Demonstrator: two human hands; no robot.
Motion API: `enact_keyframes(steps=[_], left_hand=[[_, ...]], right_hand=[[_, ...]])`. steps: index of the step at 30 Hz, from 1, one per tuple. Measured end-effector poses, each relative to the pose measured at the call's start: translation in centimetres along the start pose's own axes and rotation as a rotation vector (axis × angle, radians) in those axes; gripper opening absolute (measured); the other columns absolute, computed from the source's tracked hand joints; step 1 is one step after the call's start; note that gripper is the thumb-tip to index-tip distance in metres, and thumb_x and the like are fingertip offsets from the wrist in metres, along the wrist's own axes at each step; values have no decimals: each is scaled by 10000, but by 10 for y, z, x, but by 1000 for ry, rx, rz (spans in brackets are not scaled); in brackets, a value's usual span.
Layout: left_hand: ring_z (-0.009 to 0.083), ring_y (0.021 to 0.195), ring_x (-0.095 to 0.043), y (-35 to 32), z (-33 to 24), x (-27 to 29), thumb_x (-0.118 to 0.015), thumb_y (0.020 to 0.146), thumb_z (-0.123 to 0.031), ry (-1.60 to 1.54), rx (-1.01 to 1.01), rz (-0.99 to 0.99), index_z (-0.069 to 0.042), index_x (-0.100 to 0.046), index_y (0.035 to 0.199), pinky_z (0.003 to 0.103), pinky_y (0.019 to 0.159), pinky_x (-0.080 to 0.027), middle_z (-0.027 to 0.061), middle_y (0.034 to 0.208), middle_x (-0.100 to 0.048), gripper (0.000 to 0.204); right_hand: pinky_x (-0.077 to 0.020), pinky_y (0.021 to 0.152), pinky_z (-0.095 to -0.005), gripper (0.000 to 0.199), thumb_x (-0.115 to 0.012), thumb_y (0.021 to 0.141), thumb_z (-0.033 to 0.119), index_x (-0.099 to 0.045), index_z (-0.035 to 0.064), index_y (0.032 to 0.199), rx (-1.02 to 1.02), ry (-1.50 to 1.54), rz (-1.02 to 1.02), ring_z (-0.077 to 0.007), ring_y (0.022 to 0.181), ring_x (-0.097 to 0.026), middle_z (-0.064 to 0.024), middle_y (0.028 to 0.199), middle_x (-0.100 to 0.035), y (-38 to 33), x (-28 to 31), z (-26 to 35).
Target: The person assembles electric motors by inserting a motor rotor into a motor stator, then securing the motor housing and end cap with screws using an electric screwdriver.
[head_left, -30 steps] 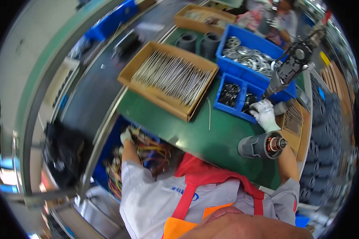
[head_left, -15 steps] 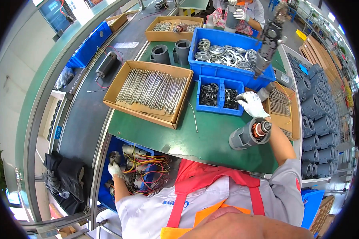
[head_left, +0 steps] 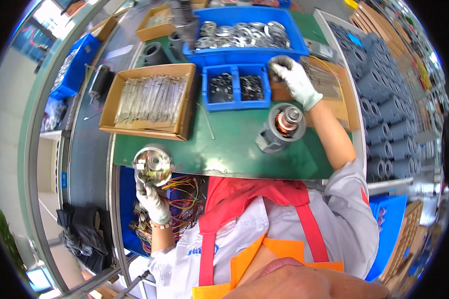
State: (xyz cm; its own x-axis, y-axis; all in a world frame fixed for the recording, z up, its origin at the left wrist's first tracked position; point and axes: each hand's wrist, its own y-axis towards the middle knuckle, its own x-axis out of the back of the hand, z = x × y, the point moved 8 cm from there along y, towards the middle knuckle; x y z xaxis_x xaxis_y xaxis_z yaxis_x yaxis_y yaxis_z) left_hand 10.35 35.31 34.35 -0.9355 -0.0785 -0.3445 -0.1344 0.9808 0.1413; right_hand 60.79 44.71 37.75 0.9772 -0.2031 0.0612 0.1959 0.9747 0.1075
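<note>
My left hand (head_left: 153,203) grips a shiny round metal part (head_left: 154,165) with a raised ring at its centre, held above the near left table edge. Below it, a blue bin (head_left: 126,219) contains motor parts with yellow and red wires. My right hand (head_left: 295,82) is curled around a dark cylindrical piece (head_left: 275,74), blurred and largely covered by the glove, beside the small blue two-part tray (head_left: 237,105). Nearer to me, a grey motor housing (head_left: 273,139) stands on the green table with a copper-wound armature (head_left: 288,122) sticking out of its top.
A cardboard box of metal rods (head_left: 149,102) sits left of the tray. Behind the tray is a large blue bin (head_left: 244,56) of metal rings. A ribbed grey tool (head_left: 183,17) hangs above. Stacked grey housings (head_left: 384,99) stand right; a conveyor (head_left: 92,149) runs left.
My left hand has risen out of the blue bin with the round metal part. My right hand has moved from the small tray's edge to the dark cylindrical piece. The view has shifted.
</note>
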Motion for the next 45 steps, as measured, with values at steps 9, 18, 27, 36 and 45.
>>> enact_keyframes(steps=[9,18,27,36,45], left_hand=[[136,755,-612,26,-12,-177,-582,959,-416,-590,373,142,-122,-584,1167,244,542,-484,24,1005,-655,360],[178,850,-550,-6,37,-204,-723,842,-436,-877,746,278,-133,-576,1215,273,613,-479,16,1084,-629,502],[190,905,-585,-30,60,-153,-649,899,-451,-826,786,127,-104,-557,1233,355,810,-485,69,1146,-629,491],[256,1036,-602,-28,74,-199,-698,864,-451,-914,951,370,-72,-553,1269,370,827,-555,107,1179,-620,573],[279,1111,-624,-63,48,-299,-650,914,-314,-1373,1357,460,-3,-450,1380,403,871,-578,164,1341,-556,595]], right_hand=[[-545,770,-306,374,-637,908,321,-616,-19,1061,259,-55,70,-142,872,-655,-86,982,-678,-105,-12,100],[-501,888,-397,341,-565,910,300,-633,26,1101,156,-733,80,-326,1007,-658,-188,1012,-695,11,-39,20],[-513,869,-369,266,-607,871,245,-703,41,1014,-7,-690,208,-300,963,-676,-163,998,-712,43,-28,-31],[-491,746,-281,211,-527,995,233,-581,30,1009,400,-327,42,-122,860,-587,-65,979,-651,-81,-5,84],[-534,774,-425,369,-671,869,373,-627,78,1085,1084,-1105,198,-305,949,-647,-109,1115,-645,-159,-33,141]])
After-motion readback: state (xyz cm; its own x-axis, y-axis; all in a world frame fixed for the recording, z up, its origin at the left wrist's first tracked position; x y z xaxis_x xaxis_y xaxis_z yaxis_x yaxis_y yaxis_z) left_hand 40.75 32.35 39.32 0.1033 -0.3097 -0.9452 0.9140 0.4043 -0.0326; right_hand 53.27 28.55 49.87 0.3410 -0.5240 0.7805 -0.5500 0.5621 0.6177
